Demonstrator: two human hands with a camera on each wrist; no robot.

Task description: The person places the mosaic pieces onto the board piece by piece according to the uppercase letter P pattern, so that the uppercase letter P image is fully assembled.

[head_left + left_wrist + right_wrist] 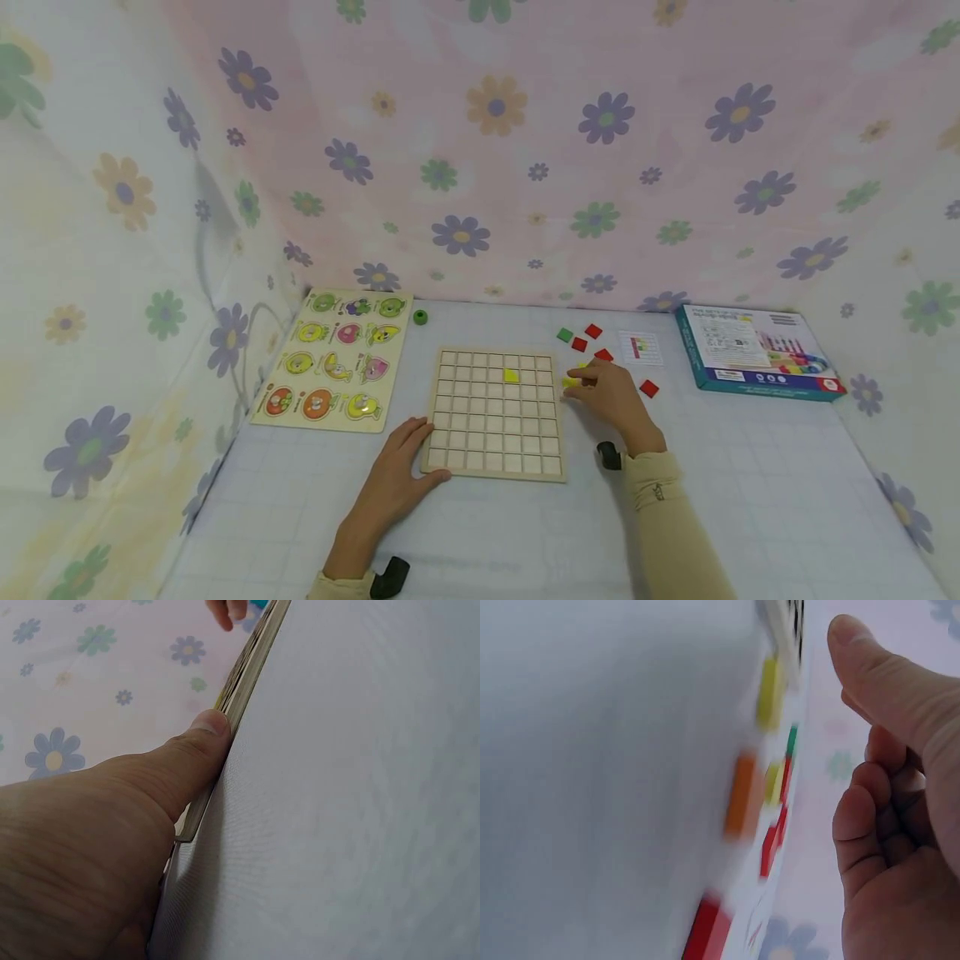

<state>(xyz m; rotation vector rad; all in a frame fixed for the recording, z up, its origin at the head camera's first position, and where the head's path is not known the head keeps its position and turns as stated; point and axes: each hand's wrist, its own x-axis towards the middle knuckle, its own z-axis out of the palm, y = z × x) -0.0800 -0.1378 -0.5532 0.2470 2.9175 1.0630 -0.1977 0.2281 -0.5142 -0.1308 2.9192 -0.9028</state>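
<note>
A makeshift play corner for children's puzzles, screened off with cloth.

Pink-and-white fabric printed with purple, green and orange flowers (pixel 525 150) hangs on three sides of a pale gridded tabletop (pixel 750 500). Near its far edge lie a wooden fruit peg puzzle (pixel 333 360) (left corner), a wooden grid board (pixel 495 414), small coloured square tiles (pixel 592 342) and a teal-edged game box (pixel 757 350) at the right.

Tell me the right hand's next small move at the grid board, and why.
Probably close the fingertips on the yellow tile and lift it. The right hand is beside that tile at the grid board edge, the left hand steadies the board, and one yellow tile already sits in a cell.
</note>
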